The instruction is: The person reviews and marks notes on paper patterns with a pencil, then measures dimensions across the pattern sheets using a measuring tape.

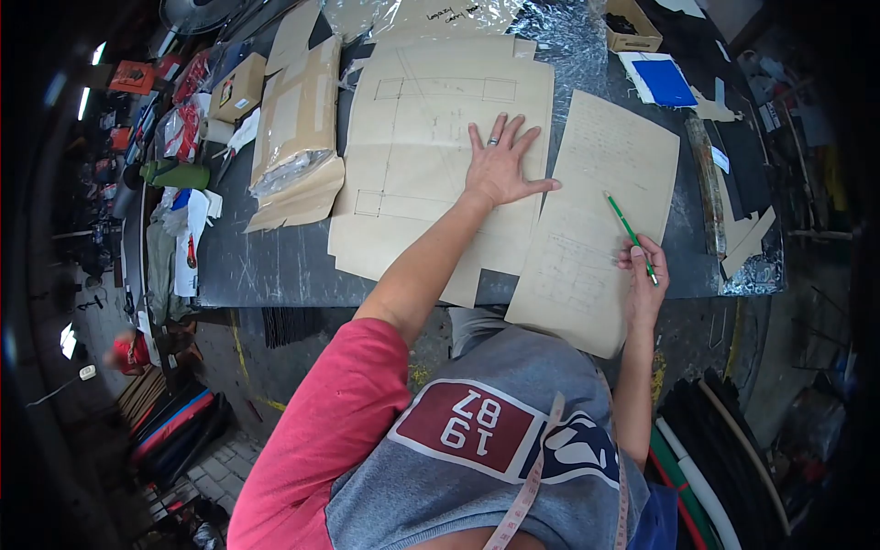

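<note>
My left hand (pixel 504 165) lies flat with fingers spread on a large brown paper sheet (pixel 422 137) that bears drawn lines and rectangles. A ring shows on one of its fingers. To the right, a second brown sheet (pixel 596 183) with faint handwriting reaches past the table's front edge. My right hand (pixel 646 270) holds a green pencil (pixel 628 229) over that sheet's right edge, its tip pointing up and to the left. A measuring tape (pixel 527 495) hangs around my neck over the grey shirt.
On the dark table (pixel 266 275) a wrapped cardboard package (pixel 298 119) lies left. A small box (pixel 236 89) and green bottle (pixel 174 174) stand beyond it. A blue pad (pixel 665 82) and open box (pixel 632 27) are back right. Fabric rolls (pixel 706 477) stand lower right; a person (pixel 133 353) is far left.
</note>
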Action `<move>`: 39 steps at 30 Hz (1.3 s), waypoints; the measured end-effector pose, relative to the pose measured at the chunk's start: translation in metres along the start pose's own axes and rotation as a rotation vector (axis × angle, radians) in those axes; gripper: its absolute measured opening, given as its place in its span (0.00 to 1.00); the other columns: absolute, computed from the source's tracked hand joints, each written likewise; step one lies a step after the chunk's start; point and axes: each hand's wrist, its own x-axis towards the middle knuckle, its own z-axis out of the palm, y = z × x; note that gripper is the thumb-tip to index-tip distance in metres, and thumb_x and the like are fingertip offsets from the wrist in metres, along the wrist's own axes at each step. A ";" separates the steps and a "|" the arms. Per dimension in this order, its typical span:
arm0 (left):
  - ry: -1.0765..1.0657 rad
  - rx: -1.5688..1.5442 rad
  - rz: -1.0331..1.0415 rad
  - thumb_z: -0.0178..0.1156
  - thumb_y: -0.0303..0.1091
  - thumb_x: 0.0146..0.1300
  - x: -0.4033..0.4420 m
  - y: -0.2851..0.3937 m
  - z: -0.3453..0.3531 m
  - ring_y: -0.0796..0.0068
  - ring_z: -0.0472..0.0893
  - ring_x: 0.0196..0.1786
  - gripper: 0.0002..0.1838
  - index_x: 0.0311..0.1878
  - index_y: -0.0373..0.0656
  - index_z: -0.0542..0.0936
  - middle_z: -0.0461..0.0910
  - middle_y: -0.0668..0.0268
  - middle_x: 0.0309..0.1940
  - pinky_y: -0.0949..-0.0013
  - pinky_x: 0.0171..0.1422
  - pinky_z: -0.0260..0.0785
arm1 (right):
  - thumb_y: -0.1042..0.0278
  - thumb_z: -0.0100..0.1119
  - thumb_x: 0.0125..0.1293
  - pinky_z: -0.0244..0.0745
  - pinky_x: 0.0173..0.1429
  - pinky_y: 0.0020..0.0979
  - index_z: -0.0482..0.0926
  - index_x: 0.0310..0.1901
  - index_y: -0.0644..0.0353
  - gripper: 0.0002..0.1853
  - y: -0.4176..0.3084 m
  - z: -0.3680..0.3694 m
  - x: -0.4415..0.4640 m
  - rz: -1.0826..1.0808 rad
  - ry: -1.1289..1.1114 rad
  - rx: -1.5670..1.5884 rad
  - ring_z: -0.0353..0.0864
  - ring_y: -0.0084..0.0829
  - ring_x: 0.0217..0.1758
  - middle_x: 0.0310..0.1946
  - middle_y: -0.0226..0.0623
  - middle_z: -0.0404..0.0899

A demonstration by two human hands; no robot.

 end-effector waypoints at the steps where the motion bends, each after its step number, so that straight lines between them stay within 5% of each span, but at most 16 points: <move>1: 0.001 0.004 -0.001 0.57 0.92 0.48 0.000 0.000 0.000 0.53 0.44 0.91 0.67 0.84 0.54 0.65 0.54 0.59 0.87 0.20 0.85 0.27 | 0.69 0.61 0.81 0.80 0.49 0.25 0.79 0.63 0.66 0.15 0.000 0.000 0.000 0.002 -0.003 -0.006 0.84 0.21 0.44 0.52 0.40 0.87; 6: 0.021 -0.018 0.006 0.58 0.91 0.47 0.000 0.000 0.002 0.53 0.43 0.91 0.67 0.84 0.55 0.65 0.54 0.60 0.87 0.18 0.84 0.24 | 0.68 0.59 0.82 0.81 0.50 0.26 0.79 0.64 0.66 0.16 -0.011 0.032 0.005 -0.039 -0.020 -0.124 0.84 0.22 0.44 0.50 0.39 0.86; 12: 0.030 -0.034 0.024 0.59 0.86 0.53 0.003 -0.004 0.008 0.54 0.45 0.91 0.61 0.84 0.55 0.65 0.56 0.60 0.87 0.23 0.87 0.25 | 0.68 0.54 0.84 0.81 0.58 0.29 0.77 0.67 0.65 0.17 -0.052 0.145 0.038 -0.268 -0.340 -0.131 0.85 0.26 0.52 0.58 0.41 0.84; 15: 0.014 -0.004 0.024 0.57 0.84 0.56 0.006 -0.013 0.016 0.53 0.46 0.90 0.59 0.84 0.56 0.64 0.57 0.59 0.86 0.27 0.88 0.27 | 0.69 0.57 0.81 0.85 0.53 0.31 0.77 0.67 0.63 0.17 -0.035 0.200 0.072 -0.347 -0.297 -0.089 0.85 0.25 0.53 0.56 0.40 0.86; 19: -0.110 0.115 0.005 0.54 0.85 0.59 0.005 -0.007 0.008 0.49 0.48 0.90 0.59 0.86 0.58 0.60 0.59 0.57 0.86 0.32 0.90 0.29 | 0.70 0.57 0.80 0.83 0.58 0.32 0.76 0.67 0.62 0.18 0.007 0.236 0.117 -0.345 -0.262 -0.219 0.86 0.28 0.57 0.58 0.43 0.85; 26: -0.139 0.180 -0.009 0.51 0.86 0.60 0.001 0.004 -0.007 0.43 0.49 0.89 0.60 0.89 0.60 0.53 0.56 0.55 0.87 0.32 0.90 0.29 | 0.72 0.55 0.81 0.84 0.59 0.29 0.74 0.68 0.63 0.18 0.028 0.248 0.127 -0.128 -0.304 -0.159 0.86 0.29 0.57 0.61 0.44 0.82; 30: -0.187 0.071 -0.025 0.53 0.74 0.66 0.004 0.003 -0.015 0.49 0.55 0.88 0.53 0.87 0.54 0.56 0.62 0.51 0.83 0.35 0.91 0.30 | 0.69 0.58 0.79 0.81 0.64 0.34 0.77 0.67 0.60 0.18 0.018 0.246 0.121 -0.038 -0.275 -0.157 0.87 0.33 0.59 0.57 0.44 0.86; 33: -0.219 -0.004 -0.037 0.54 0.65 0.71 0.005 0.003 -0.022 0.53 0.59 0.86 0.47 0.86 0.49 0.58 0.66 0.48 0.81 0.37 0.91 0.31 | 0.70 0.57 0.79 0.78 0.69 0.36 0.77 0.68 0.57 0.18 0.028 0.245 0.122 -0.199 -0.288 -0.239 0.87 0.36 0.62 0.58 0.45 0.86; 37: -0.181 0.122 -0.010 0.53 0.74 0.64 0.001 0.005 -0.011 0.51 0.42 0.91 0.54 0.88 0.58 0.53 0.52 0.58 0.89 0.29 0.89 0.25 | 0.69 0.57 0.79 0.76 0.71 0.36 0.78 0.68 0.56 0.18 0.030 0.241 0.124 -0.160 -0.335 -0.153 0.86 0.37 0.64 0.58 0.47 0.87; 39: -0.118 0.174 0.015 0.52 0.77 0.63 0.001 0.002 0.003 0.49 0.44 0.91 0.55 0.89 0.60 0.53 0.52 0.59 0.89 0.29 0.89 0.26 | 0.72 0.57 0.79 0.75 0.74 0.38 0.79 0.67 0.57 0.18 0.038 0.234 0.125 -0.182 -0.374 -0.144 0.84 0.37 0.66 0.60 0.45 0.85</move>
